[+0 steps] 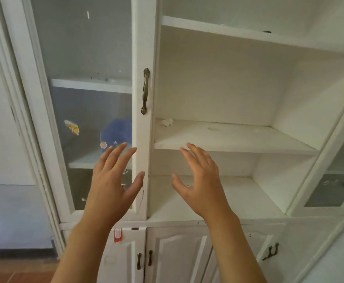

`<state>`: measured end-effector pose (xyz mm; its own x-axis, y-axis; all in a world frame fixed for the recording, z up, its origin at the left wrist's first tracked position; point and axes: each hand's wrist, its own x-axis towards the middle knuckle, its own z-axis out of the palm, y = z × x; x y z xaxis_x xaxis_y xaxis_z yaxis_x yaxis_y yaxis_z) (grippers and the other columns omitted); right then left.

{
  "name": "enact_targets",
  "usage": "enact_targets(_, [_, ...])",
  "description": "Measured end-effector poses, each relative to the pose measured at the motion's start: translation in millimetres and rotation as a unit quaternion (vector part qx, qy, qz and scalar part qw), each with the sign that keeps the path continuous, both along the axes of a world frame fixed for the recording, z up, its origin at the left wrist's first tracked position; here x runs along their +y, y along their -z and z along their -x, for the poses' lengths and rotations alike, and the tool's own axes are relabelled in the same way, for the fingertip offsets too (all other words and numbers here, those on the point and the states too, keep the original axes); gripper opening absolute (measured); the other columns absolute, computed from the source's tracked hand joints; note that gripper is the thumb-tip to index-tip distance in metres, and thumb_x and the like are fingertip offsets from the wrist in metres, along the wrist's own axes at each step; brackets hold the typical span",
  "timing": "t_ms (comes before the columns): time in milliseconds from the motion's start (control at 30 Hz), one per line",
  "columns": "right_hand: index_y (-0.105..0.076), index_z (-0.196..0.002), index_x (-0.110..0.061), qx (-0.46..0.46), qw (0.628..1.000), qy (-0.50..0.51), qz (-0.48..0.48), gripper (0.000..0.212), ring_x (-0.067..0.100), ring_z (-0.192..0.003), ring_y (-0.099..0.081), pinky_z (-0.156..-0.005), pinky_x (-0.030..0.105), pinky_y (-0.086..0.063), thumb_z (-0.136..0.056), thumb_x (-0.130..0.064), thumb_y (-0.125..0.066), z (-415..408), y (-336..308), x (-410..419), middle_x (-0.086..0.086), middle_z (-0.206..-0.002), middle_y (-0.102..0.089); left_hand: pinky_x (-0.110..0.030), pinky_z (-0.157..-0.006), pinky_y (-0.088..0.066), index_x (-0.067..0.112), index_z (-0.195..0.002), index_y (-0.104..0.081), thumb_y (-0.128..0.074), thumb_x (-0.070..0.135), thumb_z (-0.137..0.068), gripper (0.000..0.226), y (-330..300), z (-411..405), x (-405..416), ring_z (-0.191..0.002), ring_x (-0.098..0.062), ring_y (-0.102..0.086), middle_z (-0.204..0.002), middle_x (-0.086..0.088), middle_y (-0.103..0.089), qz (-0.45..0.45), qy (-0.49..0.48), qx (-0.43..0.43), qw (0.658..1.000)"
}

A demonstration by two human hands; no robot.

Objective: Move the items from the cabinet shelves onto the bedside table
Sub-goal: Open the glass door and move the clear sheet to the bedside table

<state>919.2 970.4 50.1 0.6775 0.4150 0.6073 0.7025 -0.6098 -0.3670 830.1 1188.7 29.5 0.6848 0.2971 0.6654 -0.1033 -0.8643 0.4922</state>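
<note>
Both hands, left hand point(114, 180) and right hand point(201, 180), fingers spread, empty; the crumpled white wad point(167, 121) at frame centre looks light, soft, pinchable anywhere

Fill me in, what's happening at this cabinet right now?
A person stands at a white cabinet with both hands raised and empty. The left hand is in front of the closed glass door, the right hand before the open shelves. Fingers are spread, touching nothing. The open shelves look nearly bare: only a small white crumpled thing sits at the left rear of the middle shelf. Something blue shows behind the glass.
</note>
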Motion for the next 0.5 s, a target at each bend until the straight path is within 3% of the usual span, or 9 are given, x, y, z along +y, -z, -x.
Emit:
enact_targets(233, [-0.037, -0.159, -0.033, -0.021, 0.999, 0.025, 0.001, 0.072, 0.012, -0.158, -0.018, -0.128, 0.046, -0.026, -0.094, -0.063, -0.042, -44.7, -13.5, 36.9, -0.013, -0.169, -0.027, -0.062, -0.126, -0.024, 0.041, -0.158, -0.035, -0.05, 0.066, -0.094, 0.07, -19.7, -63.5, 28.5, -0.161, -0.02, -0.015, -0.169, 0.011, -0.03, -0.023, 0.022, -0.015, 0.999])
enact_targets(500, [-0.039, -0.159, -0.031, -0.087, 0.996, -0.013, -0.02, 0.067, 0.013, -0.157, -0.023, -0.126, 0.047, -0.03, -0.097, -0.054, -0.053, -105.4, -35.4, 63.3, -0.011, -0.168, -0.031, -0.064, -0.124, -0.026, 0.031, -0.158, -0.037, -0.053, 0.059, -0.094, 0.072, -57.2, -117.4, 47.5, -0.162, -0.021, -0.012, -0.17, 0.005, -0.028, -0.081, 0.002, -0.103, 0.991])
